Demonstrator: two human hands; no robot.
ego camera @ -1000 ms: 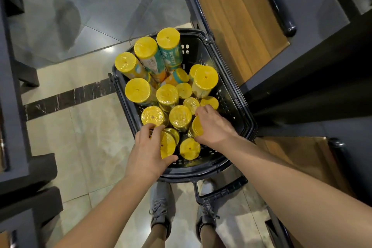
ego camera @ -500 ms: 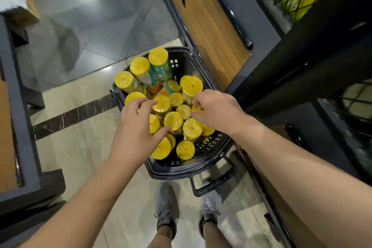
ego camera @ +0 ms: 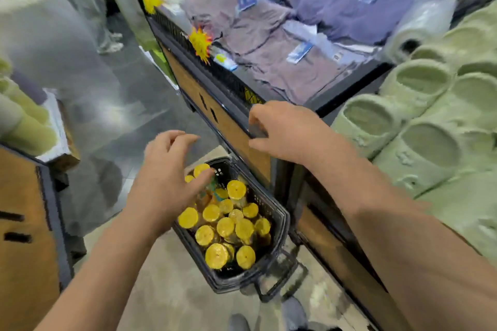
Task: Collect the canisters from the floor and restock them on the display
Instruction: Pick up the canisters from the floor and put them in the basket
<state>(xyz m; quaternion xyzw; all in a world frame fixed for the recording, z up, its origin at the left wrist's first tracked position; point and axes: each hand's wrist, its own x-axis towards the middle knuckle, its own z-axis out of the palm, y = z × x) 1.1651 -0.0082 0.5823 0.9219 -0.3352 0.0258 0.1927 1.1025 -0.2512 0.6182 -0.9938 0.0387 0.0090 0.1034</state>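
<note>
A black shopping basket (ego camera: 281, 219) stands on the floor, packed with several upright canisters (ego camera: 225, 227) with yellow lids. My left hand (ego camera: 166, 177) hovers above the basket's far left end, fingers spread and loosely bent, holding nothing. My right hand (ego camera: 282, 129) is raised higher, in front of the dark rim of the wood-fronted display (ego camera: 223, 121), fingers curled downward with no canister in them. The whole view is blurred by motion.
Folded purple and grey clothes (ego camera: 309, 35) lie on the display top. Stacked pale green slippers (ego camera: 408, 126) fill the right side. Another wood-fronted stand (ego camera: 24, 223) is at the left. A person's legs (ego camera: 103, 24) stand in the far aisle. My shoes (ego camera: 293, 313) are below the basket.
Both hands have lifted out of the basket with nothing in them. The view has swung upward, so the display top and the slippers now show.
</note>
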